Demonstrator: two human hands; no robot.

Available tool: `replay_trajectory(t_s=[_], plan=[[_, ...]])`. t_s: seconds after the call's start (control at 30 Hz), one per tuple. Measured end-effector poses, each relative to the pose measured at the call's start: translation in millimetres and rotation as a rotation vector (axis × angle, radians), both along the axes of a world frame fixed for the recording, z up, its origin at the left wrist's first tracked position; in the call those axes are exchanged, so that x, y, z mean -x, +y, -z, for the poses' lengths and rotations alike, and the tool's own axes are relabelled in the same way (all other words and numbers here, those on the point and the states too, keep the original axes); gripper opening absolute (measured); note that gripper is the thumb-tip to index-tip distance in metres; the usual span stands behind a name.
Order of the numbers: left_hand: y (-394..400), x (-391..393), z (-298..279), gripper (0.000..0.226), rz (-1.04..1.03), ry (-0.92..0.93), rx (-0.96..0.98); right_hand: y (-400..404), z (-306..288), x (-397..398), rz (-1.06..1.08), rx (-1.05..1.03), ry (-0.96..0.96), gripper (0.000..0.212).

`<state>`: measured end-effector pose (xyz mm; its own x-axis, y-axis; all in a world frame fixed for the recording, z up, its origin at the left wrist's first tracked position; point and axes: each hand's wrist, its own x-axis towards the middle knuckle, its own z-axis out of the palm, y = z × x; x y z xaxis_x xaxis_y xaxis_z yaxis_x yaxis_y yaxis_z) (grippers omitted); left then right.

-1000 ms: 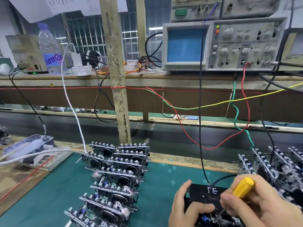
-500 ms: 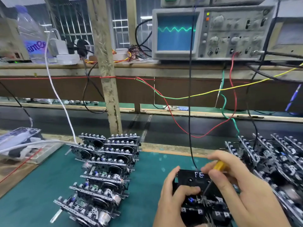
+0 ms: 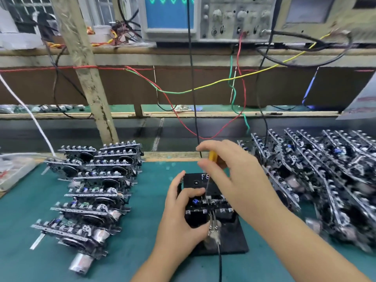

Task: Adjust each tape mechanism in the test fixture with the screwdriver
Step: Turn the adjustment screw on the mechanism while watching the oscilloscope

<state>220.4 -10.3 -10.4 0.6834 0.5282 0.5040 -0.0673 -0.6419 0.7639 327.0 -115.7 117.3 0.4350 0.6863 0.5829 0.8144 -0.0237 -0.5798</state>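
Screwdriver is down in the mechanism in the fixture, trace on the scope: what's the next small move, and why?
Probably a slight twist of the screwdriver while watching the oscilloscope. The right hand pinches its yellow handle, the shaft reaches down into the tape mechanism seated in the black test fixture, the left hand grips that unit, and a green wave shows on the screen.

Bare green mat (image 3: 146, 202) lies between the left stack of mechanisms (image 3: 91, 192) and the test fixture (image 3: 205, 212). Right pile of mechanisms (image 3: 325, 180) crowds the fixture closely. Hanging wires (image 3: 194, 98) obstruct overhead.
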Motion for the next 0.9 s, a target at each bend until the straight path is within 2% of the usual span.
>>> replay_trajectory(t_s=[0.1,0.23,0.43,0.53,0.6,0.63,0.67,0.73,0.77,0.8,0.9], plan=[[1.0,-0.8,1.8,0.072,0.005,-0.020,-0.005,-4.7,-8.5,-3.5,-0.072,0.051,0.141,0.024],[1.6,-0.4,2.0,0.072,0.011,-0.018,0.012,-4.1,-12.8,-4.9,-0.076,0.046,0.229,0.016],[1.7,1.4,1.7,0.067,0.001,0.000,0.018,6.1,2.4,-1.9,0.000,-0.146,0.329,0.016],[1.3,2.1,1.5,0.067,0.004,-0.010,0.020,2.3,6.4,-0.3,-0.105,-0.197,0.461,0.010],[1.9,1.9,2.3,0.068,0.010,-0.017,0.009,-8.9,4.7,-3.3,-0.135,-0.299,0.544,0.018],[2.1,1.2,2.3,0.068,0.012,-0.018,0.009,-15.7,5.4,-7.0,-0.089,-0.291,0.511,0.022],[2.2,0.5,2.0,0.069,0.014,-0.019,0.010,-22.0,8.6,-11.8,-0.007,-0.201,0.409,0.026],[1.7,-0.9,0.2,0.070,0.018,-0.012,0.014,-35.4,23.7,-19.3,0.170,0.168,0.102,0.034],[1.0,-1.1,-0.8,0.070,0.015,-0.007,0.018,-41.2,34.7,-21.4,0.200,0.321,0.023,0.033],[0.6,-1.0,-1.1,0.069,0.011,-0.001,0.022,-45.4,45.1,-22.1,0.197,0.390,0.020,0.029],[1.1,-0.7,0.7,0.067,0.009,0.002,0.024,-54.3,69.7,-17.5,0.166,0.323,0.142,0.032]])
